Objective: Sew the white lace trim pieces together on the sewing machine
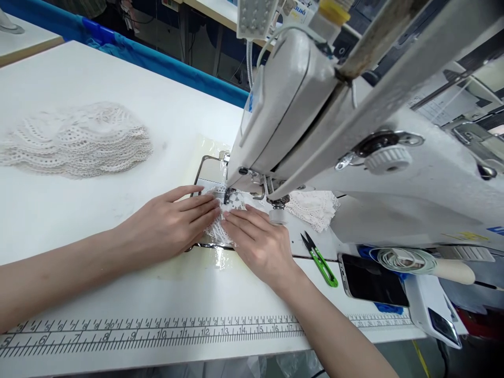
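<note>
Positioning of the lace piece (218, 231) is at the needle area of the sewing machine (281, 100), directly in front of and partly beneath the presser foot (227, 196). The visible part of the piece lies between the two hands and under their fingertips, as a short strip running from the near edge of the work plate away from the person toward the foot. Its full long axis cannot be determined, because the hands and the machine head cover its ends. The left hand (177, 223) is palm down, fingers extended and slightly spaced, entering from the left with its fingertips on the lace just beside the foot. The right hand (262, 241) is also palm down, fingers extended, entering from the near right and angled to the far left; its fingertips rest on the lace at the near side of the foot. Of the two, the left fingertips appear marginally nearer the foot. The fingertips of the two hands are close but apart. Neither hand shows a pinch; both thumbs are hidden. A second portion of lace (313, 207) lies to the right, under the machine arm; whether it joins the piece cannot be told. The lace stack (79, 139) lies well to the left, clear of both hands. Green-handled snips (321, 262) lie right of the right hand.
</note>
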A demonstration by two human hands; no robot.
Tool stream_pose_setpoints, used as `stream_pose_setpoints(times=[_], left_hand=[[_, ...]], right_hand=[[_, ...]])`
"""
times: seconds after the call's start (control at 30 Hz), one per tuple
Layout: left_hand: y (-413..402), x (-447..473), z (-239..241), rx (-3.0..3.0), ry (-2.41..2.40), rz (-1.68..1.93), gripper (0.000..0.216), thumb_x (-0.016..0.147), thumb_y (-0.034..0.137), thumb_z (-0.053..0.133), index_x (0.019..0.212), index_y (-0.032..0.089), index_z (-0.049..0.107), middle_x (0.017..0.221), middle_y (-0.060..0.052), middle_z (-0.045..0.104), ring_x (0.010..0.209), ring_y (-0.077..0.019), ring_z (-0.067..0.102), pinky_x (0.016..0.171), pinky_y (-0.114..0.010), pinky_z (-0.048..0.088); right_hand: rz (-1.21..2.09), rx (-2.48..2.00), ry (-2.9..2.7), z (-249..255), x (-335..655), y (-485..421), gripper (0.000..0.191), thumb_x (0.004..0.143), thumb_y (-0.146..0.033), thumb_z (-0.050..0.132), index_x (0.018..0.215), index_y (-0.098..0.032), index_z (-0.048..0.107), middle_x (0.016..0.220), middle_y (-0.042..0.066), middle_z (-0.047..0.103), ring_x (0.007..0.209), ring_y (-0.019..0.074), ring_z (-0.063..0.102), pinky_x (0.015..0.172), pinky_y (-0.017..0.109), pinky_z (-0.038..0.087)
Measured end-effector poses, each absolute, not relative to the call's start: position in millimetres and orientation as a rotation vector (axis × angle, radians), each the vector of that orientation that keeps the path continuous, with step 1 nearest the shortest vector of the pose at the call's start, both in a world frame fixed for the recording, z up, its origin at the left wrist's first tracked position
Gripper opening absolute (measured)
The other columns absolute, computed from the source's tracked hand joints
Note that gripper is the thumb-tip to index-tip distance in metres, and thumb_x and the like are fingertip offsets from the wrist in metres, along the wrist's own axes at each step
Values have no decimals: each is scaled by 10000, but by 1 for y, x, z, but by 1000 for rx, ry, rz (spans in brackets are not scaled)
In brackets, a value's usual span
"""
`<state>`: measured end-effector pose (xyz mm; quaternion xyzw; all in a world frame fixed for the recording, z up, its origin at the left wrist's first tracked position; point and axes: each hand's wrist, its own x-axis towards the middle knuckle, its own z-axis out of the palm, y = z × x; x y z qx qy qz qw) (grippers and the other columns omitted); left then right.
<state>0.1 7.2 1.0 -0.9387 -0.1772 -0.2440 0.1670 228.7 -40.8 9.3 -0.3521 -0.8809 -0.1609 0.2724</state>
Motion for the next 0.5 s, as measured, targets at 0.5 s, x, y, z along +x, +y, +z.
stream_pose_setpoints(times=[0.5], left_hand=[[9, -3, -3, -2802, -528, -853, 312, 1088, 188, 432, 1220, 161, 714, 1216, -33, 794, 1196, -182, 726, 1353, -427, 172]], right_hand=[[-448, -976, -2408, 5, 228, -46, 182, 967, -23, 647, 1005, -133, 788, 1090, 61, 824, 1060, 176, 787, 983, 289, 622]])
